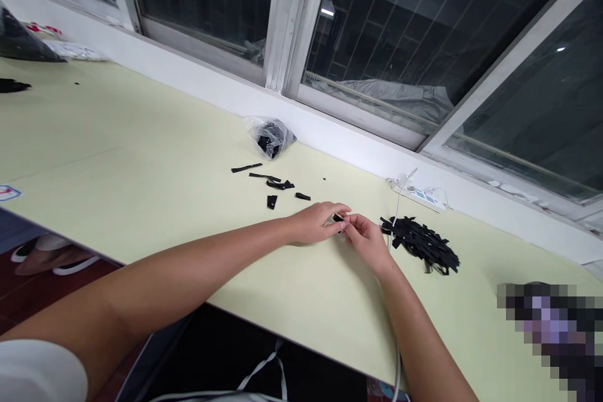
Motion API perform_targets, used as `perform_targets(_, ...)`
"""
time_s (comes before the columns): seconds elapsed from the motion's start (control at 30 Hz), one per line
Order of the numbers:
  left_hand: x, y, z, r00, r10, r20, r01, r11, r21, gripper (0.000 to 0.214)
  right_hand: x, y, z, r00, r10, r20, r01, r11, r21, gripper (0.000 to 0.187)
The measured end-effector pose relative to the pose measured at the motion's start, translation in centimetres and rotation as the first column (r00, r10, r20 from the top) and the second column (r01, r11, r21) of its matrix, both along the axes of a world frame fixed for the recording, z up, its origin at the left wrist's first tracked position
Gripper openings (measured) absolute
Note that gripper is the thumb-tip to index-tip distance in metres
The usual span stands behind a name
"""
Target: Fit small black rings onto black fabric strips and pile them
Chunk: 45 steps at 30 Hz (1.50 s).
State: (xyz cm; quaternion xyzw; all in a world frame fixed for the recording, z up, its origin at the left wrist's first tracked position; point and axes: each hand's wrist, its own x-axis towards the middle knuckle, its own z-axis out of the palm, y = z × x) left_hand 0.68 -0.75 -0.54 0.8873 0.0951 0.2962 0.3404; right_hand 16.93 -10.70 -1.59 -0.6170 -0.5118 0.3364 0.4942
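Observation:
Above the pale yellow table [301,289], my two hands meet around a small black strip [338,218]. My left hand [316,221] is closed on it with thumb and fingers, and my right hand [367,237] pinches its near end. Most of the strip is hidden by the fingers. Right of my right hand lies a heap of black strips [421,245]. Beyond my left hand are several loose black pieces [280,184], and behind them a clear plastic bag [273,138] with black pieces inside leans near the wall.
A white power strip [424,196] lies along the wall, and its white cable [396,207] runs past my right hand to the table's front edge. A dark bag [21,38] stands far left. A blurred-out patch [551,326] covers the right side. Windows line the back.

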Motion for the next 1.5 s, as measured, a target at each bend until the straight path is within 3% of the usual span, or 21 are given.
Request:
perform_targets(0.13,0.2,0.0,-0.1,1.0,-0.015,-0.019,0.012,0.986,-0.165,0.02,0.3,-0.1,-0.1,0.996,-0.023,0.082,0.02,0.999,0.035,0.038)
perform_targets(0.27,0.6,0.3,-0.6,1.0,0.011,0.028,-0.002,0.954,-0.3,0.019,0.6,-0.1,0.2,0.997,-0.062,0.045,0.06,0.997,0.055,0.04)
perform_targets(0.43,0.6,0.2,-0.5,0.998,-0.02,0.065,0.042,0.933,-0.358,0.031,0.8,-0.1,0.5,0.996,-0.086,-0.02,0.087,0.995,0.04,0.043)
perform_targets(0.6,0.6,-0.1,-0.2,0.998,-0.006,0.069,0.035,0.899,-0.436,0.024,0.4,-0.2,0.6,0.997,-0.08,0.001,0.079,0.995,0.061,0.043)
perform_targets(0.9,1.4,0.8,-1.3,0.989,0.016,0.147,0.067,0.839,-0.54,0.025,-0.1,-0.2,0.5,0.994,-0.105,0.013,0.104,0.993,0.063,0.043)
perform_targets(1.17,1.0,0.6,-0.5,0.993,0.027,0.112,0.032,0.873,-0.487,0.015,0.0,0.1,0.2,0.996,-0.07,-0.061,0.071,0.997,0.013,0.043)
perform_targets(1.33,1.0,0.6,-1.0,0.997,0.046,0.055,-0.021,0.921,-0.39,0.014,0.0,0.0,0.0,0.997,-0.078,-0.022,0.078,0.997,0.002,0.043)
perform_targets(1.5,1.0,0.4,-1.4,0.997,0.078,-0.013,-0.078,0.934,-0.347,0.015,-0.2,0.1,0.1,0.996,-0.08,-0.024,0.08,0.997,-0.013,0.043)
